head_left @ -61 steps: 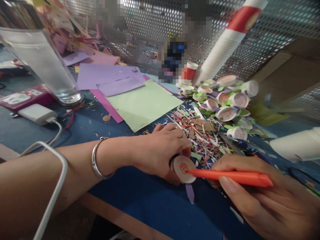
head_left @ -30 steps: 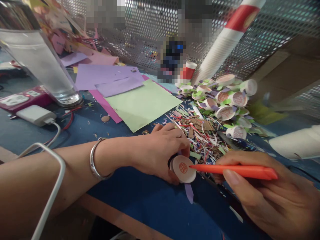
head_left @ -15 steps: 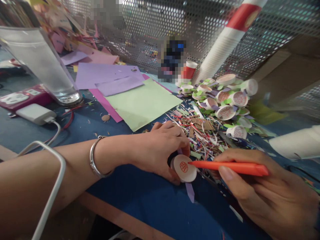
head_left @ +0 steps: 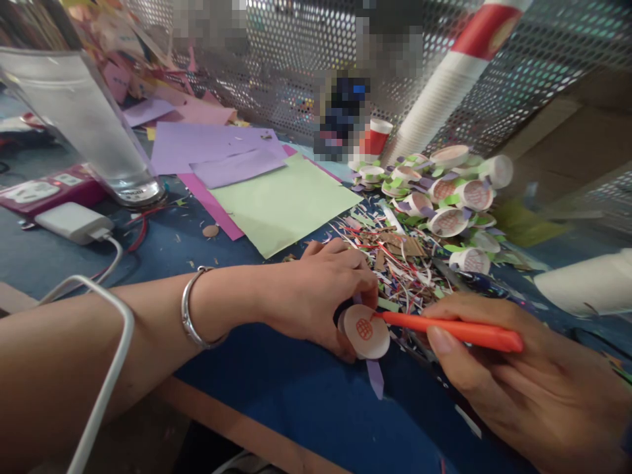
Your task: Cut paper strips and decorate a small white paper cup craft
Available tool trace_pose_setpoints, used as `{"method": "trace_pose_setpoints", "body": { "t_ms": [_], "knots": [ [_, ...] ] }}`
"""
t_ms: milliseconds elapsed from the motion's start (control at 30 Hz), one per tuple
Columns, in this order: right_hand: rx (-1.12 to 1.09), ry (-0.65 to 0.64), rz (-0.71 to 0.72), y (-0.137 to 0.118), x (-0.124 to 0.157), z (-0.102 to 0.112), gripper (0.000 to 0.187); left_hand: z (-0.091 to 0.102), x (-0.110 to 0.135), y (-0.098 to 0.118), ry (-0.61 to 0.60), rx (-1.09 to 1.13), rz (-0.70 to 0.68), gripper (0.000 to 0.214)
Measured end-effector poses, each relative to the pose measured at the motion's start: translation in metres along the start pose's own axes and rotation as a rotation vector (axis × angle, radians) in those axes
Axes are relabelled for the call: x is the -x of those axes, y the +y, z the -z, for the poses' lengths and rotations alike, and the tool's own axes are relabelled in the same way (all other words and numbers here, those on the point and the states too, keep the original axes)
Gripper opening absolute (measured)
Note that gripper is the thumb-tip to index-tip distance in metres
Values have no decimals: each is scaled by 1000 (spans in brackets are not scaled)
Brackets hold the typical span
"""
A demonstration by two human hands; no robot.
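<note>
My left hand [head_left: 320, 296], with a silver bangle at the wrist, is closed around the side of a small white paper cup piece [head_left: 378, 342]. Its round face bears an orange grid drawing near the middle, and a purple paper strip [head_left: 375, 378] sticks out below it. In my right hand [head_left: 513, 375] is an orange marker pen [head_left: 454, 329], pinched between thumb and fingers. The pen's tip meets the upper edge of the white disc, just above the grid. Fingers of the left hand behind the piece are partly hidden.
Paper shreds [head_left: 405, 263] and a heap of decorated cup pieces [head_left: 449, 204] lie beyond my hands. Green paper [head_left: 286, 210] and purple paper [head_left: 212, 145] lie left of them. A glass of water [head_left: 108, 145], white charger [head_left: 74, 222] and stacked paper cups [head_left: 434, 99] stand around. A cable crosses my left forearm.
The marker's tip has shifted slightly up along the disc and its back end has dipped a little. My left hand keeps its hold on the cup piece.
</note>
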State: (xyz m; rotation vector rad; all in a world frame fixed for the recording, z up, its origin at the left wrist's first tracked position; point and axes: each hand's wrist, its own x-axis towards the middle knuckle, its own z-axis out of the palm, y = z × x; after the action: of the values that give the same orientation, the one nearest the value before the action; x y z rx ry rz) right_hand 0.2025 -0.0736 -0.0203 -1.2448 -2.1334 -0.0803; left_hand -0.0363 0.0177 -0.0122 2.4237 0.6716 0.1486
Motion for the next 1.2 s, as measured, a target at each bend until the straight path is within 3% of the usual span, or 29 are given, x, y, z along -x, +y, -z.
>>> {"method": "trace_pose_setpoints", "body": {
  "t_ms": [367,867,1067,1200],
  "knots": [
    [-84,-22,130,-5,-3,-4,19,0,0,2,-2,1,11,52],
    [-161,-81,100,-1,-6,-4,18,0,0,2,5,-2,-1,51],
    [-206,-2,-2,-12,-4,-3,16,1,1,2,-10,-2,11,49],
    [-233,11,15,-13,-5,-5,20,1,1,0,-2,0,-5,48]
  ]
}}
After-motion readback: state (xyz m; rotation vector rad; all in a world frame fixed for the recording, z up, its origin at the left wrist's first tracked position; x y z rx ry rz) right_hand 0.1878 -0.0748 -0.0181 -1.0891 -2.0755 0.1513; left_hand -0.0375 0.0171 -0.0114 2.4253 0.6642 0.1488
